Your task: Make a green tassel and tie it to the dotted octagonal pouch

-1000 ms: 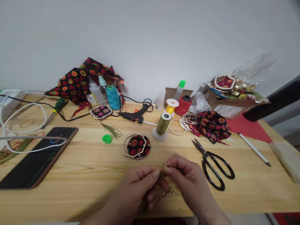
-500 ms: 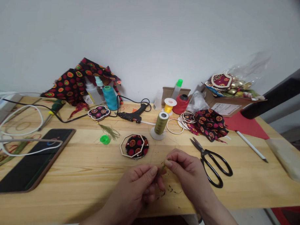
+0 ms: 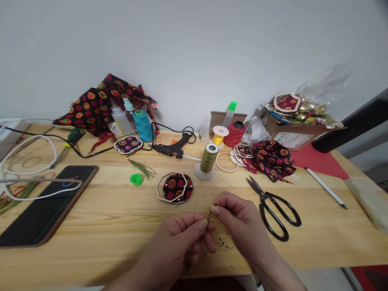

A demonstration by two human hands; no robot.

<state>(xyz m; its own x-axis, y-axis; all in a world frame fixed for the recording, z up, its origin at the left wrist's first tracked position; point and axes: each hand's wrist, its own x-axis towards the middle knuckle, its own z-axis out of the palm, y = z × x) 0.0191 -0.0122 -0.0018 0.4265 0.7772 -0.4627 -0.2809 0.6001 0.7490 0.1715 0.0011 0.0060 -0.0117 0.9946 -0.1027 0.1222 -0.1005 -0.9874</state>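
Note:
My left hand (image 3: 186,236) and my right hand (image 3: 234,212) are close together over the table's front part. Between their pinched fingertips runs a short olive-green thread (image 3: 210,215), partly hidden by the fingers. Just beyond them stands an olive thread spool (image 3: 209,158) on a white base. Left of the spool lies a round patterned fabric piece (image 3: 188,188), with an octagonal wooden frame (image 3: 158,194) resting over it. Black-handled scissors (image 3: 279,216) lie with blades apart, to the right of my right hand. Small dark scraps (image 3: 221,242) are scattered beneath my hands.
At left are a phone (image 3: 45,208) and a looped white cable (image 3: 36,198). A glue gun (image 3: 171,150), a blue thread cone (image 3: 143,126) and a red thread cone (image 3: 235,133) sit farther back. A filled cardboard box (image 3: 289,138) and a white pencil (image 3: 326,188) are at right.
My right fingertips have shifted slightly left and up, and the thread between my hands now stands more upright. Both hands keep their pinch; the things on the table stay put.

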